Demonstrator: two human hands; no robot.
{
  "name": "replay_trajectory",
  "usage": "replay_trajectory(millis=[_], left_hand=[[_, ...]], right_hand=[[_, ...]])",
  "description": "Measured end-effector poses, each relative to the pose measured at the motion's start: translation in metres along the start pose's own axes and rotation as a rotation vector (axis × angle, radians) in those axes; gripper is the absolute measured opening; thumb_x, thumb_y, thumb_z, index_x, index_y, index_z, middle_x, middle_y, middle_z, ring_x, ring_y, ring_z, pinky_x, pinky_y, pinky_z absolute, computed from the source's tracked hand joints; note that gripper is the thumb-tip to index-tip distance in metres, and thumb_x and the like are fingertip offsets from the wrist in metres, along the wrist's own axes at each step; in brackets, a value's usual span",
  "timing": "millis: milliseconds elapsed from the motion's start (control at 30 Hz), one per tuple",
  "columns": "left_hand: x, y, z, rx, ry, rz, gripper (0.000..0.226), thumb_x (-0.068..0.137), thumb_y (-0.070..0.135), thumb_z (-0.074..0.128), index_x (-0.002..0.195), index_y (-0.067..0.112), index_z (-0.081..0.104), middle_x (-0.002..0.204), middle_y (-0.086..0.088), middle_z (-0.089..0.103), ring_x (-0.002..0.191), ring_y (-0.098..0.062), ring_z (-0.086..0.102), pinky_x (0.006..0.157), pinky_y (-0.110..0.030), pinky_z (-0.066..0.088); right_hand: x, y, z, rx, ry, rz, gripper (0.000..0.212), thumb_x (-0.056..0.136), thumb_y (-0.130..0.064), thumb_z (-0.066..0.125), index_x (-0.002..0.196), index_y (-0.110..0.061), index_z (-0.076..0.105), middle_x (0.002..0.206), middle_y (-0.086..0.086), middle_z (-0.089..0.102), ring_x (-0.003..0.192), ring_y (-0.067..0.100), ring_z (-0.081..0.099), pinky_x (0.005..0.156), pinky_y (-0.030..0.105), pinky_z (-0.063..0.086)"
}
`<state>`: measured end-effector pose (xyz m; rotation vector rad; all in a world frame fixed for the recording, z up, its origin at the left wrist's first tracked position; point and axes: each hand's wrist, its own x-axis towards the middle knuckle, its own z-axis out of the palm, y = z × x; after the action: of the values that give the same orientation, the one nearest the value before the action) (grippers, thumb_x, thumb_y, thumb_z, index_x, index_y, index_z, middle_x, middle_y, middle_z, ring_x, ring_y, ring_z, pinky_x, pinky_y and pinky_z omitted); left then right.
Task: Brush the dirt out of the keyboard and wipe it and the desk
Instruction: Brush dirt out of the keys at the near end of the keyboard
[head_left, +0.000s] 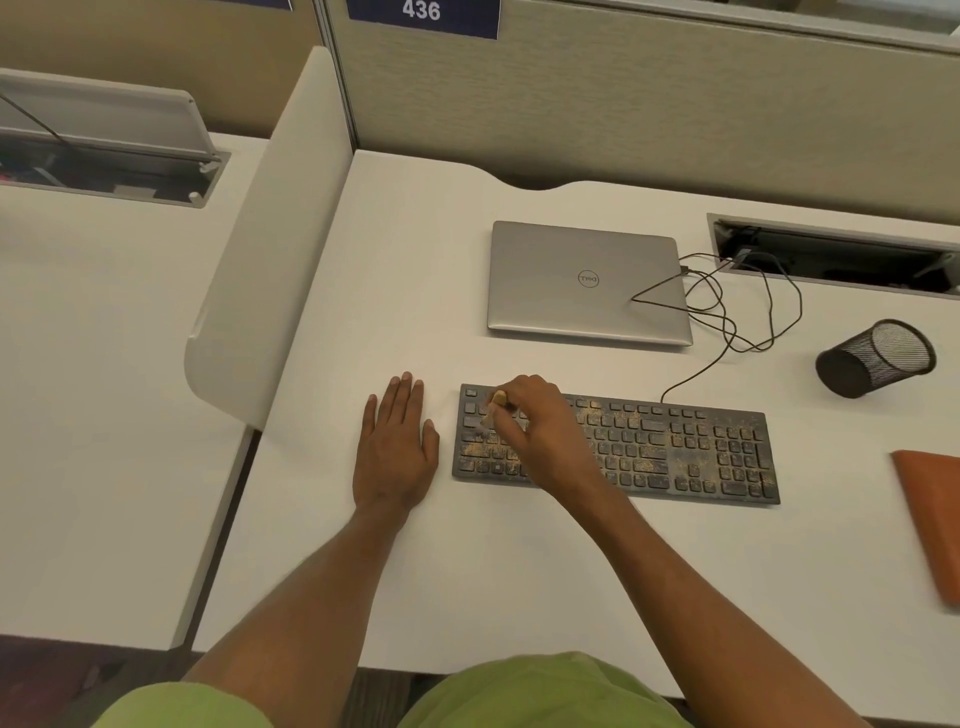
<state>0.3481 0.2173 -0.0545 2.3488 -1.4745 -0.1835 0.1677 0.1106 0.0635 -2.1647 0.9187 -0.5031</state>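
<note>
A black keyboard (675, 452) lies on the white desk (395, 270), its keys speckled with yellowish dirt. My right hand (535, 426) is over the keyboard's left end, shut on a small brush (496, 402) with a light wooden handle; its pale bristles touch the keys at the upper left. My left hand (397, 447) lies flat on the desk just left of the keyboard, palm down, fingers apart, holding nothing. An orange cloth (930, 519) lies at the desk's right edge.
A shut silver laptop (584, 283) sits behind the keyboard, with dark cables (737, 312) looping to a cable slot (831, 254). A black mesh cup (878, 358) lies tipped on its side at the right. A white divider panel (270, 234) stands on the left.
</note>
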Motion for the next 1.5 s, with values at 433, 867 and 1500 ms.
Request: replay_trajectory(millis=[433, 867, 1500], left_hand=[[0.000, -0.001, 0.000, 0.003, -0.009, -0.003, 0.063, 0.107, 0.035, 0.031, 0.165, 0.013, 0.029, 0.173, -0.003, 0.024, 0.161, -0.013, 0.012, 0.133, -0.041, 0.008], [0.000, 0.001, 0.000, 0.001, 0.009, -0.008, 0.062, 0.106, 0.033, 0.034, 0.164, 0.012, 0.032, 0.172, -0.004, 0.027, 0.161, -0.015, 0.016, 0.132, -0.043, 0.011], [-0.001, 0.001, 0.000, 0.004, 0.009, -0.011, 0.062, 0.106, 0.032, 0.034, 0.164, 0.012, 0.031, 0.172, -0.004, 0.026, 0.161, -0.015, 0.016, 0.132, -0.044, 0.011]], right_hand=[[-0.002, 0.007, -0.006, -0.132, 0.002, 0.026, 0.020, 0.100, -0.034, 0.056, 0.096, -0.021, 0.071, 0.089, -0.008, 0.066, 0.087, 0.012, 0.050, 0.083, 0.034, 0.035], [-0.010, 0.000, -0.003, 0.031, 0.196, 0.144, 0.018, 0.101, -0.023, 0.062, 0.090, -0.015, 0.074, 0.082, -0.005, 0.069, 0.079, 0.011, 0.058, 0.073, 0.038, 0.048], [-0.020, -0.005, -0.005, 0.114, 0.173, 0.228, 0.020, 0.099, -0.017, 0.062, 0.082, -0.013, 0.071, 0.075, -0.007, 0.066, 0.075, 0.009, 0.059, 0.062, 0.015, 0.042]])
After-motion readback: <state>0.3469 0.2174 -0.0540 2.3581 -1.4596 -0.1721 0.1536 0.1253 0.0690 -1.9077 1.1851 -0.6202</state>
